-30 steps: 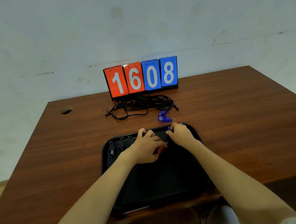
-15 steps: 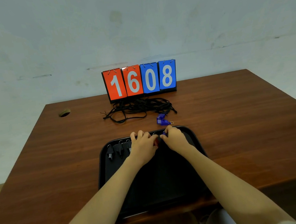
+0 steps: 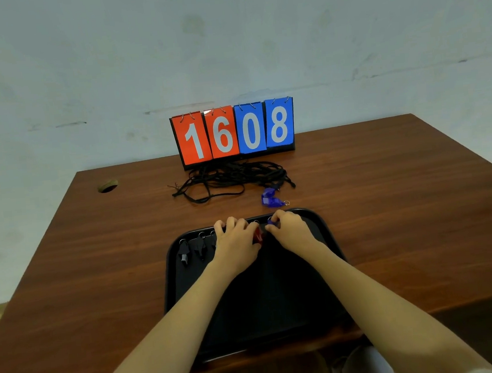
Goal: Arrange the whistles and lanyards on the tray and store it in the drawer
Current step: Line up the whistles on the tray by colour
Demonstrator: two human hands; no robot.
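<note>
A black tray (image 3: 328, 238) lies at the table's near edge. Black whistles (image 3: 184, 251) stand in a row along its far left rim. My left hand (image 3: 235, 241) rests on the tray's far middle, fingers against a red whistle (image 3: 257, 235). My right hand (image 3: 291, 228) is just right of it, fingertips pinched on a blue whistle (image 3: 270, 221) at the tray's far rim. Another blue whistle (image 3: 271, 198) with a ring lies on the table just beyond the tray. A tangle of black lanyards (image 3: 232, 178) lies farther back.
A flip scoreboard (image 3: 233, 132) reading 1608 stands at the table's far edge behind the lanyards. A round cable hole (image 3: 107, 186) is at the far left of the brown table (image 3: 405, 201). The wall is right behind the table.
Both hands have shifted slightly toward the tray's far rim and come closer together. The red whistle now shows between them. The view has tilted a little.
</note>
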